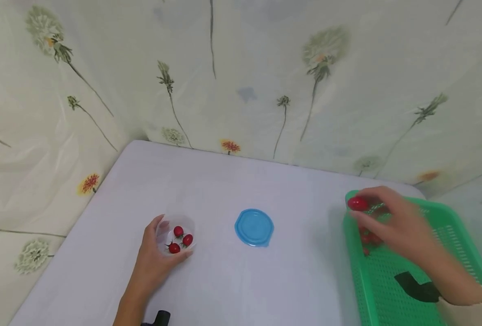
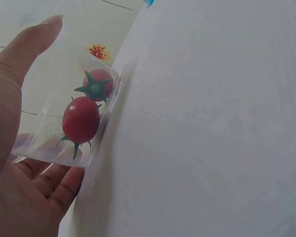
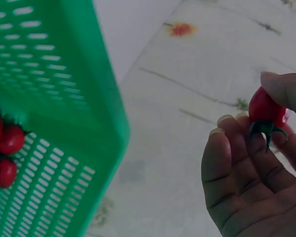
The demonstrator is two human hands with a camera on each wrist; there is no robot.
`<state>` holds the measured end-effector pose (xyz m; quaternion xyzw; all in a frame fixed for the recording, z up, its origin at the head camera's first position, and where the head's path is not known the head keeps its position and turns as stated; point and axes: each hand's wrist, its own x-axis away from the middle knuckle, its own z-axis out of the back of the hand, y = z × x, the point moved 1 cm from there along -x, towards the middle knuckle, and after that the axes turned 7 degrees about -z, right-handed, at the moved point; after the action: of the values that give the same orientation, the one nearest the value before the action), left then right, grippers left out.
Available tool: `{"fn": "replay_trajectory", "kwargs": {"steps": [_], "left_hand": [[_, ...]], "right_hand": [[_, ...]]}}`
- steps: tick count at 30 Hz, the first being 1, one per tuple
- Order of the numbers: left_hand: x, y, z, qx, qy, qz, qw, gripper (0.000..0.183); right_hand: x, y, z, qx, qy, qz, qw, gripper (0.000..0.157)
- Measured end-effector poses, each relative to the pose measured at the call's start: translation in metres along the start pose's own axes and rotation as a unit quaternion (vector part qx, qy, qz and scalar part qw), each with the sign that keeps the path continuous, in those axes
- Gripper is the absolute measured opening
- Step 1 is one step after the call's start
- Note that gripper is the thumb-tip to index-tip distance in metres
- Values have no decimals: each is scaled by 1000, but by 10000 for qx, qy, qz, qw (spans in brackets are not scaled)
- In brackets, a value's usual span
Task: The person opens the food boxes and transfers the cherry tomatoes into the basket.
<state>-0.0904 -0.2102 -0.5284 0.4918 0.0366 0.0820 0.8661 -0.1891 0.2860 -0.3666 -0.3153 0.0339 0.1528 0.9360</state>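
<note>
Right hand point(image 1: 404, 228) pinching one tomato point(image 1: 357, 203) above left rim of green basket point(image 1: 360, 276); clear cup point(image 1: 166, 238) lying well left of that grip, beyond blue lid point(image 1: 254, 227); left hand point(image 1: 154, 260) holding cup, three tomatoes point(image 1: 187, 240) sitting inside.

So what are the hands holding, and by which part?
The right hand pinches a tomato by its red body; the left hand grips a clear cup round its side wall.
</note>
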Motion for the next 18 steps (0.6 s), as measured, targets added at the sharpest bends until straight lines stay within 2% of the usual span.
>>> {"fn": "replay_trajectory", "kwargs": {"steps": [3,7,14,18], "left_hand": [[0,0,0,-37,3,9,10000,117],[0,0,0,-8,-6,0,10000,117],[0,-1,-1,-5,-31,-20,10000,118],[0,-1,-1,-66,-24,-6,10000,118]], "right_hand": [[4,20,7,337,122,-41,9993,33],[6,49,12,802,45,-67,9967,29],[11,106,1,1614,-279,131,9864,21],[15,132,-11,1641,-590,-294,9842,27]]}}
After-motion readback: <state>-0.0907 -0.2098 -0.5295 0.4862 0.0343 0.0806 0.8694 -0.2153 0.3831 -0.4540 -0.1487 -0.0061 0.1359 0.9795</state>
